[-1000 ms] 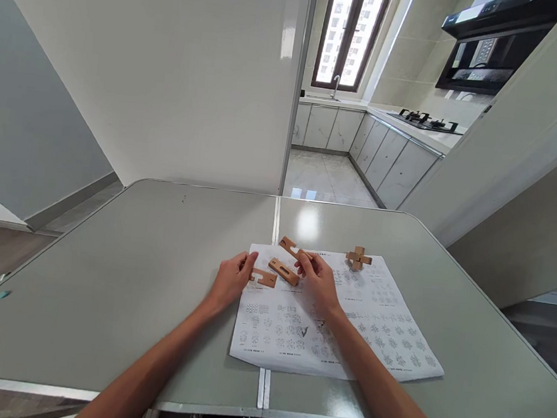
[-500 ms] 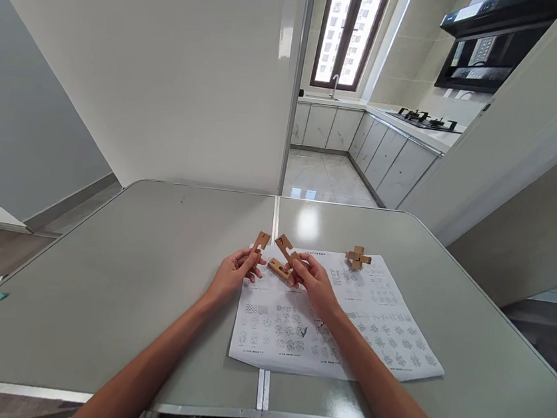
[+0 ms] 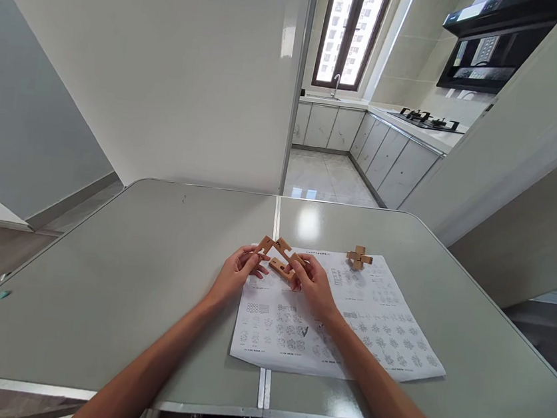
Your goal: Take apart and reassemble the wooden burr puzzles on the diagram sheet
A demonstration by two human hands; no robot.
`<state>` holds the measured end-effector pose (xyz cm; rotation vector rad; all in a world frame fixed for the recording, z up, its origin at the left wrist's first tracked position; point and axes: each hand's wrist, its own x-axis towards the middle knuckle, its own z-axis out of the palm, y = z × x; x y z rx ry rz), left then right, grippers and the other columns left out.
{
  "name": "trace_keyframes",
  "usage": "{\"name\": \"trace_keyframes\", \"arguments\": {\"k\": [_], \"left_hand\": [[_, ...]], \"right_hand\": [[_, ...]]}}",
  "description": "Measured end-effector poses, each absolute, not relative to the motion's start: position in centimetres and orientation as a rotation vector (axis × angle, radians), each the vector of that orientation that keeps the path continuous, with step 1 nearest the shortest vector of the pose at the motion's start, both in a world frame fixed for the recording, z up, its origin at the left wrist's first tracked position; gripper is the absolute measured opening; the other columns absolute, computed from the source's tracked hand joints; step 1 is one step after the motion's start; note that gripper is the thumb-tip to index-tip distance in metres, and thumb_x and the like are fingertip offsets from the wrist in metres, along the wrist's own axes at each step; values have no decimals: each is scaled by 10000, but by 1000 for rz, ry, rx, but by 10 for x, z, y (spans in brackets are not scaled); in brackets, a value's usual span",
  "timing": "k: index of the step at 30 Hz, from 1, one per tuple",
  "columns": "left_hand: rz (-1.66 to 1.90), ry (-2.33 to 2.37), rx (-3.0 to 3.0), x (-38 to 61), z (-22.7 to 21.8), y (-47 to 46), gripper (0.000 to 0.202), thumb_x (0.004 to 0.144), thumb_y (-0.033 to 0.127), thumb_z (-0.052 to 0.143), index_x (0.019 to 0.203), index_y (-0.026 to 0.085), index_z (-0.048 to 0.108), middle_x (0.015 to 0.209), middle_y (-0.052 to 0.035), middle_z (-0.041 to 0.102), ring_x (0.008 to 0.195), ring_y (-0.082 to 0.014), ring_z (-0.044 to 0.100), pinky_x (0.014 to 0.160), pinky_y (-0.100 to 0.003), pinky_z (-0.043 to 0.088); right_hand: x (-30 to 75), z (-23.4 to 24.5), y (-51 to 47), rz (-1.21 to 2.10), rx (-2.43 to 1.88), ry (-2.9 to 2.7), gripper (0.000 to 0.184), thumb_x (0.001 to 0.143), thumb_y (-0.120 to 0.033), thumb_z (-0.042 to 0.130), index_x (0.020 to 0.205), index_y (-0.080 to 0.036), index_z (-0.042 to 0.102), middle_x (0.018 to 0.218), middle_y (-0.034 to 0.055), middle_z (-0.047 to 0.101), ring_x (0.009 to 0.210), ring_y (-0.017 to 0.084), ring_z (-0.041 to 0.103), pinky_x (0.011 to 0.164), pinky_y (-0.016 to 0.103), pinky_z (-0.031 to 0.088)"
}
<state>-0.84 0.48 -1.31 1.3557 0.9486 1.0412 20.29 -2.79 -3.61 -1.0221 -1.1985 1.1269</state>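
Note:
My left hand (image 3: 240,270) pinches a notched wooden puzzle piece (image 3: 265,244) with a dark mark near its end. Between the fingers of my right hand (image 3: 311,281) is another notched wooden puzzle piece (image 3: 283,246), also marked. The upper ends of these two pieces meet or nearly meet; whether they touch I cannot tell. A third wooden piece (image 3: 279,267) shows just below, close to my right fingertips; I cannot tell if it is held or lying down. Beneath both hands spreads a printed instruction sheet (image 3: 293,298) with rows of small diagrams.
An assembled wooden cross-shaped puzzle (image 3: 359,258) sits at the sheet's far right corner. The pale folding table (image 3: 123,285) has a metal seam (image 3: 263,388) down its middle. A small green bit (image 3: 4,294) lies near the left edge. Beyond stand a white wall and kitchen cabinets.
The piece in my left hand has tilted and moved right, bringing its end up to the piece in my right hand. My right hand has barely moved.

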Motion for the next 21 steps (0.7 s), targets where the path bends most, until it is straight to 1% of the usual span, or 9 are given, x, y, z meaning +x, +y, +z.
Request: {"name": "trace_keyframes", "arguments": {"k": [5, 9, 12, 16, 21], "left_hand": [[1014, 963, 1311, -9, -11, 5, 537, 903, 621, 671, 1178, 172, 568, 1000, -88, 737, 651, -142, 669, 590, -283, 528], [1001, 969, 1324, -9, -13, 6, 498, 902, 635, 660, 1098, 187, 565, 925, -40, 702, 571, -107, 610, 520, -249, 475], [991, 981, 1329, -9, -15, 7, 482, 903, 639, 652, 1071, 197, 559, 884, -15, 683, 533, -95, 576, 489, -241, 448], [953, 1039, 1389, -10, -14, 6, 458, 922, 640, 618, 1038, 199, 575, 832, -1, 677, 524, -96, 550, 483, -236, 411], [972, 1236, 1659, -11, -13, 1, 384, 972, 581, 570, 988, 203, 633, 728, 11, 687, 603, -132, 565, 601, -257, 444]], "right_hand": [[204, -35, -28, 1109, -1069, -1200, 365, 967, -583, 617, 1055, -230, 589, 915, 40, 741, 569, 144, 578, 574, 301, 468], [206, -40, -26, 915, -1249, -1208, 383, 966, -611, 590, 991, -230, 613, 897, 61, 766, 659, 196, 644, 640, 328, 502], [209, -46, -23, 772, -1371, -1251, 385, 974, -605, 567, 978, -227, 636, 876, 69, 778, 744, 237, 687, 678, 338, 495], [211, -49, -21, 722, -1421, -1271, 386, 982, -591, 553, 1007, -219, 656, 891, 80, 787, 806, 259, 701, 684, 335, 480], [209, -47, -22, 769, -1384, -1268, 383, 982, -585, 557, 996, -217, 663, 924, 76, 786, 791, 239, 696, 703, 334, 490]]}}
